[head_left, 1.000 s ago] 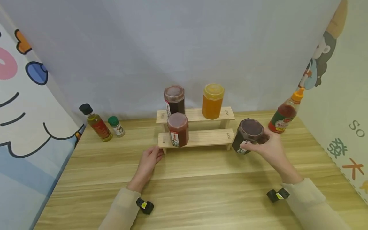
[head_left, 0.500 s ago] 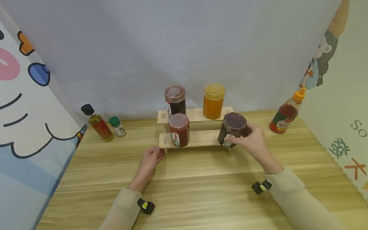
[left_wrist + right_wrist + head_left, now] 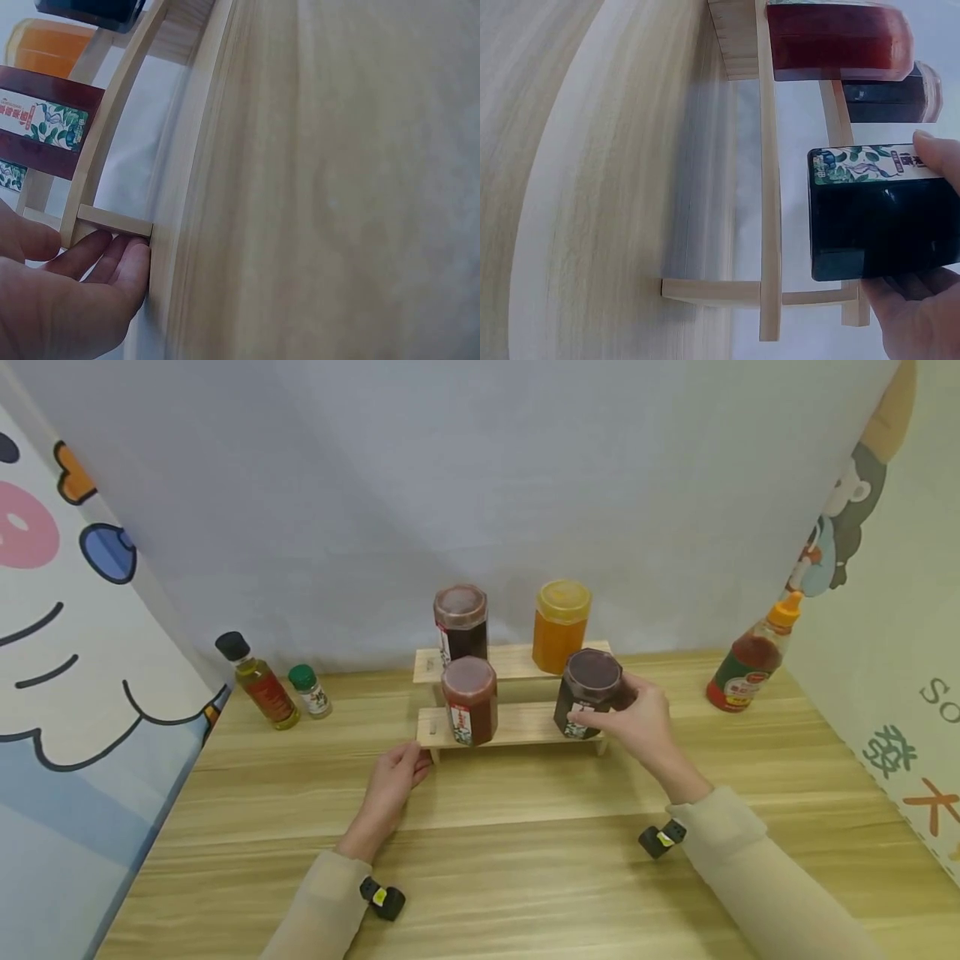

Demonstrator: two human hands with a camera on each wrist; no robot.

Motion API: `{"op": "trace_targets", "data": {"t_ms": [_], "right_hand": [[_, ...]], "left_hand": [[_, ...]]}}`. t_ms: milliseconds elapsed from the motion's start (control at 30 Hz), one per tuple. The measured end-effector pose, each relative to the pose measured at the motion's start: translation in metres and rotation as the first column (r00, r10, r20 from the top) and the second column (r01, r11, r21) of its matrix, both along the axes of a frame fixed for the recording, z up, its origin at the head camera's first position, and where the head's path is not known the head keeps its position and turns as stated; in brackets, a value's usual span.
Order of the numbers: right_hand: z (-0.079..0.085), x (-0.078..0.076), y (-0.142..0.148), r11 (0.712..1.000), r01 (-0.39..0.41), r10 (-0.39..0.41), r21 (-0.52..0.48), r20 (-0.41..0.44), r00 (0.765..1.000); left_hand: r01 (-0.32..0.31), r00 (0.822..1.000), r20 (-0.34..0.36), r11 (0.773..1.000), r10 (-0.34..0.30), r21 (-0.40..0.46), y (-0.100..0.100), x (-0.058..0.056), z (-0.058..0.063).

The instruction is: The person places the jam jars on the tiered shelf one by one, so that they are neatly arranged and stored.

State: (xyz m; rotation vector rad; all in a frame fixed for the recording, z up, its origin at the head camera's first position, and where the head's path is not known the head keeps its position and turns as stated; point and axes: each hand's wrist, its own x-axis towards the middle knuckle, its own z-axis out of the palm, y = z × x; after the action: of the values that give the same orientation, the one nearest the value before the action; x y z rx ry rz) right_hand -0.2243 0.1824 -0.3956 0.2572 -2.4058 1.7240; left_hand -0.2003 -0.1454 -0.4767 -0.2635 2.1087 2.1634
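My right hand [image 3: 643,720] grips a dark jam jar [image 3: 592,672] with a faceted lid, thumb on its label side. In the right wrist view a gap shows between the jar's base and the lower board of the two-step wooden shelf [image 3: 525,721], at the board's right end. My left hand [image 3: 392,777] holds the lower board's left corner, its thumb at the board and fingers by the leg. A red-brown jam jar [image 3: 472,706] stands at the left of the lower step. On the upper step are another dark jar [image 3: 465,635] and an orange-yellow jar [image 3: 561,635].
To the left stand an oil bottle [image 3: 262,689] with a black cap and a small green-capped shaker [image 3: 311,693]. A red sauce bottle [image 3: 750,660] with an orange nozzle stands at the right. A pale curtain [image 3: 480,485] hangs behind the wooden table [image 3: 510,860].
My right hand has carried the dark jar leftward from beside the shelf to over the lower step's right end. The left hand has stayed at the shelf's left corner.
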Motion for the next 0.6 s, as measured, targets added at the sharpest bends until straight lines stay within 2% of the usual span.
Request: {"op": "trace_targets", "data": {"t_ms": [133, 367, 600], "right_hand": [[0.014, 0.008, -0.01, 1.0, 0.002, -0.002, 0.013, -0.024, 1.0], [-0.019, -0.012, -0.006, 1.0, 0.013, -0.013, -0.003, -0.041, 0.999], [-0.021, -0.012, -0.009, 1.0, 0.017, -0.018, -0.016, -0.036, 0.999]], "left_hand": [[0.0, 1.0, 0.002, 1.0, 0.0, 0.001, 0.0, 0.0, 0.001], [0.006, 1.0, 0.002, 1.0, -0.006, 0.003, -0.001, 0.0, -0.001], [0.014, 1.0, -0.001, 1.0, -0.014, -0.006, -0.001, 0.002, 0.001]]}}
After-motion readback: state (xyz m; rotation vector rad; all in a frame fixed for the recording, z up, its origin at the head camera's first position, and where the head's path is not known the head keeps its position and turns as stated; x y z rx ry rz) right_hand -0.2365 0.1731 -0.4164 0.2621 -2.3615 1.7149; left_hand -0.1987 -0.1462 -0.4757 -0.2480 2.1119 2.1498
